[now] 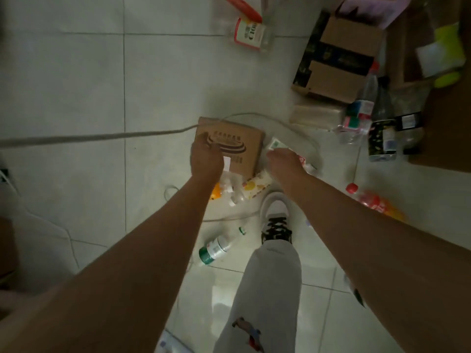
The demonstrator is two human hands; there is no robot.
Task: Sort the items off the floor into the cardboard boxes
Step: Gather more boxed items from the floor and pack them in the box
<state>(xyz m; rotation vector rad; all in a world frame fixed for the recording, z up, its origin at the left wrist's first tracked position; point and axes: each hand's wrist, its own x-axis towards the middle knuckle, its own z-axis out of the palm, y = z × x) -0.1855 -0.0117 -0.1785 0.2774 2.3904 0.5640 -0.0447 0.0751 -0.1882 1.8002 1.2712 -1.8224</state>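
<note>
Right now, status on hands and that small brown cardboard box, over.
Left hand on small brown printed cardboard box. Right hand at green-white packet beside it. Both grips unclear. Grey cable crosses box's far edge.

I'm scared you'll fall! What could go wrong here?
The grey cable crosses the far edge of the small cardboard box at the left hand, so lifting the box might snag it. The plastic bottle lying near the shoe could roll underfoot. The room is dim, so small items are easy to miss.
</note>
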